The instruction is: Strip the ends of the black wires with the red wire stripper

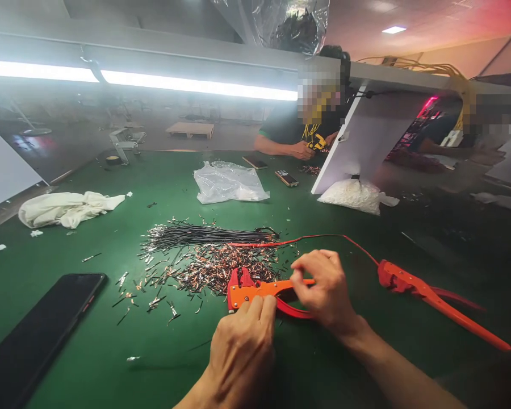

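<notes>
An orange and red hand tool (pixel 255 292) lies over the front edge of a heap of cut wire scraps (pixel 208 271). My left hand (pixel 244 335) is closed on the tool's head, its fingers pressed against the near side. At the tool's handles is my right hand (pixel 323 287), its fingers curled in; what they hold, if anything, is hidden. Behind the heap lies a bundle of black wires (pixel 208 234) with bare ends at the left. A thin red strip (pixel 315 236) runs from the bundle to a second orange tool (pixel 421 289) on the right.
A large phone (pixel 46 335) lies at the left front of the green table (pixel 153 363). Farther back are a white cloth (pixel 68 209), a clear plastic bag (pixel 230 183), two phones and a bag of white pieces (pixel 351 195) beside a slanted panel (pixel 366 130). Another person works opposite.
</notes>
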Motion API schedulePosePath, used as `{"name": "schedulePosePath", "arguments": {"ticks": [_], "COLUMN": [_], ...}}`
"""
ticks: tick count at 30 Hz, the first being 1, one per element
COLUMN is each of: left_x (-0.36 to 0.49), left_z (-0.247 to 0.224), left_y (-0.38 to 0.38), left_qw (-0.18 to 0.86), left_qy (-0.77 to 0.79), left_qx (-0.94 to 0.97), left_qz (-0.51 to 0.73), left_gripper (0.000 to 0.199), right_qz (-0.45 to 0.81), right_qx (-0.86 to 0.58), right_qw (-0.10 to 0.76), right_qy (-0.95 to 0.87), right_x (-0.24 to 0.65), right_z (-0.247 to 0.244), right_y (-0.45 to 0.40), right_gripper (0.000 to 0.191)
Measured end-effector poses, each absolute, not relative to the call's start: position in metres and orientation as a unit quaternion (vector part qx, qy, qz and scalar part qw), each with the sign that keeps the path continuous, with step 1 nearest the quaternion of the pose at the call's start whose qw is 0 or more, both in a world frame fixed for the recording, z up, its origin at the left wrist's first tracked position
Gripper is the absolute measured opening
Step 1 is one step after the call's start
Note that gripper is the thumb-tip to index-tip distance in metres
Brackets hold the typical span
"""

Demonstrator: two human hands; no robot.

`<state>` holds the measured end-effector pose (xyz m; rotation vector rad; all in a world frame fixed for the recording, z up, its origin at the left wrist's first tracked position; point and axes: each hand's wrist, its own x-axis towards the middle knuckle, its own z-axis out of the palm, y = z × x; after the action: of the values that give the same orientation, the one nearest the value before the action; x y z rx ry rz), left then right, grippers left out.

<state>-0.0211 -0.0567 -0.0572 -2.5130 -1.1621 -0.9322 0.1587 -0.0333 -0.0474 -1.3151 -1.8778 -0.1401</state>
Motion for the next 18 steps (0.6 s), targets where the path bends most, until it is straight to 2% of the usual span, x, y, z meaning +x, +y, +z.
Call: {"name": "schedulePosePath", "arguments": {"ticks": [8,13,18], "left_x": [-0.025,-0.025,-0.027], "left_z": [-0.054,-0.061,-0.065], "left_y": [-0.053,-0.045,-0.042], "left_qw": [0.115,0.106,0.101], "left_qy": [-0.359,-0.374,-0.404], "left_qx": [-0.830,-0.835,-0.824], "left_qz": [-0.411,-0.390,-0.384], "left_gripper": [0.025,0.027,0.024], "right_qz": [0.007,0.040,0.143], "right_qx": [-0.504,-0.486,-0.407], "right_qw": [0.401,0.392,0.383], "right_qy": [-0.765,-0.780,-0.816], "right_x": [0.158,0.156,0.152], "right_z": [-0.050,-0.049,-0.043], "right_y": [-0.024,-0.028,-0.038], "right_gripper": [0.014,0.031,0.026]}}
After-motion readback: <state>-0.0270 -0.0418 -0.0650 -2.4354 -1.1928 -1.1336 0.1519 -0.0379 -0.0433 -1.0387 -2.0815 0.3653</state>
